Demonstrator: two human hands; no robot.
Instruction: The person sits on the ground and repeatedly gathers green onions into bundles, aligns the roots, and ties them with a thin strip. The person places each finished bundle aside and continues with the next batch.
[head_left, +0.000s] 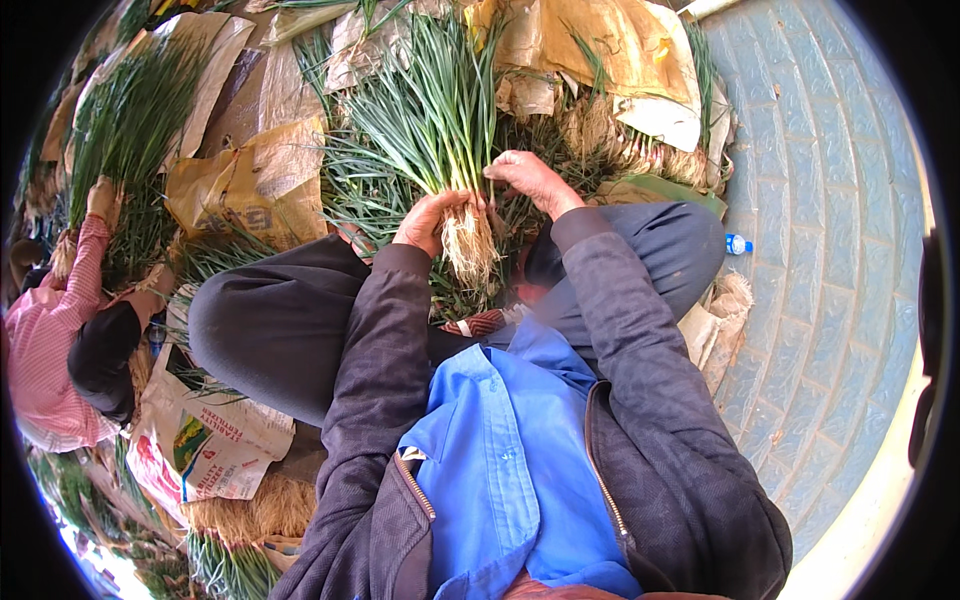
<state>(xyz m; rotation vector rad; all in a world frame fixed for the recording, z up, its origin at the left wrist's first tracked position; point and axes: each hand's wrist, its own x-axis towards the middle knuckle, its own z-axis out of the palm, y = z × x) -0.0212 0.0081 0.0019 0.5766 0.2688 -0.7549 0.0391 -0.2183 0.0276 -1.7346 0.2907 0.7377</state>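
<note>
My left hand (426, 221) is closed around a bunch of green onions (457, 142) just above the roots, in front of my crossed legs. Long green leaves fan out away from me, and the pale stringy roots (469, 244) hang towards me. At the right edge of the bunch is my right hand (532, 180), its thumb and forefinger close together by the stems. Whether those fingertips pinch a single stalk cannot be made out. Loose green onion leaves and trimmings (382, 161) lie under and around the bunch.
On the left, a person in a pink checked sleeve (90, 259) grips another bunch (135, 120). Woven plastic sacks (247, 187) cover more onions ahead. A printed fertilizer sack (217, 442) lies beside my left knee. Past my right knee are a plastic bottle (738, 244) and blue-grey paving (810, 225).
</note>
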